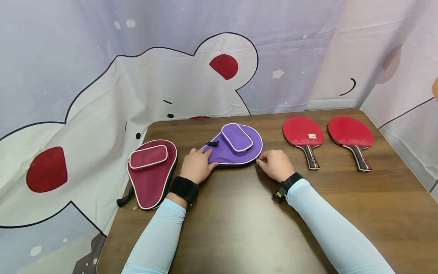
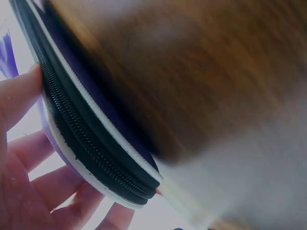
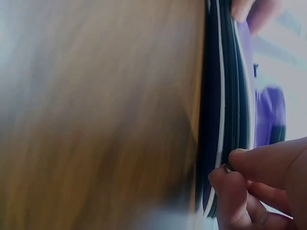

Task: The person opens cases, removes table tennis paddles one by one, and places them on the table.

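Two hands work at the purple case (image 1: 219,153), which lies flat on the worktop (image 1: 232,224), its narrow end to the person's left and its round end to the right. At that narrow end the left hand (image 1: 196,166) grips the case, thumb against the near edge, fingers over the top. The right hand (image 1: 276,165) is at the round end, thumb and forefinger pinching a tiny zip pull (image 3: 227,167), mostly hidden by the fingertips. The black zip (image 2: 86,134) runs along the near side, between white piping.

Just beside the left forearm is a red case (image 1: 150,188), its round end away from the person, with a black strap (image 1: 126,198). Well to the right, two red bats (image 1: 302,130) lie next to each other, handles towards the person.
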A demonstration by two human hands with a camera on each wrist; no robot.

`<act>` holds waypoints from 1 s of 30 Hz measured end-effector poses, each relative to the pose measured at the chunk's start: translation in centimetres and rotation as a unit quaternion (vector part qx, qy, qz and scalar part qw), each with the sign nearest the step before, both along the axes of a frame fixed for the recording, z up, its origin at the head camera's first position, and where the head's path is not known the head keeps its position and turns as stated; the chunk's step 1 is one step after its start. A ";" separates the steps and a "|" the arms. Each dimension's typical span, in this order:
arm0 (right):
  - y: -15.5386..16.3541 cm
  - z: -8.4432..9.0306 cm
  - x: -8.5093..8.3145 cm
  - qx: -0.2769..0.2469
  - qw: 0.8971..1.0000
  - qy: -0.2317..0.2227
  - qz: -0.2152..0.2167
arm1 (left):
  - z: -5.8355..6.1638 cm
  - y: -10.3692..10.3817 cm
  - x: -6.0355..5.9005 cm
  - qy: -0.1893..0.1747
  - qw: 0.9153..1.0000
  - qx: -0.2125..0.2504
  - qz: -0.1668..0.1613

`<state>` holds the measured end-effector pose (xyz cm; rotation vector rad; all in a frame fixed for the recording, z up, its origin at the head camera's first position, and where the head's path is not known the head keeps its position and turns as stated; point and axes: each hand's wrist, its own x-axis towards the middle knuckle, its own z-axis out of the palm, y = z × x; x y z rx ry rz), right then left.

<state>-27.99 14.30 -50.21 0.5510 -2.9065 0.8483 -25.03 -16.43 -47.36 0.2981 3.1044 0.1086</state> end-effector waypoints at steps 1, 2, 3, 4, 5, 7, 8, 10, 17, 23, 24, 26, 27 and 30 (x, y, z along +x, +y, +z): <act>-0.3 0.1 0.1 0.000 1.000 0.001 0.006 | -0.1 0.1 0.0 0.003 1.000 -0.004 0.001; -0.5 0.2 0.1 0.001 1.000 0.002 0.010 | -0.1 0.2 0.0 0.007 1.000 -0.007 0.002; -0.8 0.3 0.2 0.003 1.000 0.004 0.013 | -0.2 0.3 0.1 0.014 1.000 -0.011 0.001; -1.0 0.3 0.2 0.005 1.000 0.007 0.015 | -0.3 0.5 0.1 0.023 1.000 -0.016 0.000; -1.2 0.4 0.3 0.007 1.000 0.010 0.016 | -0.4 0.6 0.2 0.033 0.999 -0.020 -0.001; -1.6 0.4 0.3 0.010 1.000 0.014 0.019 | -0.5 0.9 0.4 0.052 0.998 -0.027 -0.005; -1.7 0.4 0.4 0.012 1.000 0.015 0.020 | -0.5 1.1 0.5 0.059 0.998 -0.031 -0.006; -2.0 0.6 0.5 0.013 0.999 0.018 0.024 | -0.5 1.5 0.9 0.068 0.997 -0.036 -0.007; -3.2 1.1 0.6 0.005 0.999 0.032 0.039 | 0.4 2.6 2.1 0.054 0.998 -0.023 -0.010; -4.4 1.1 1.2 0.004 0.997 0.041 0.060 | 0.4 2.6 2.8 0.038 0.999 0.009 -0.030; -4.6 1.0 1.5 0.003 0.997 0.041 0.064 | 0.3 2.6 3.0 0.039 0.999 0.013 -0.033; -5.0 0.8 1.9 -0.001 0.997 0.036 0.072 | 0.0 2.7 3.3 0.039 0.998 0.021 -0.040; -5.1 0.7 2.2 -0.002 0.997 0.034 0.076 | -0.2 2.7 3.4 0.039 0.998 0.025 -0.042; -5.6 0.4 2.9 -0.007 0.996 0.031 0.085 | -0.7 2.8 3.8 0.038 0.998 0.032 -0.043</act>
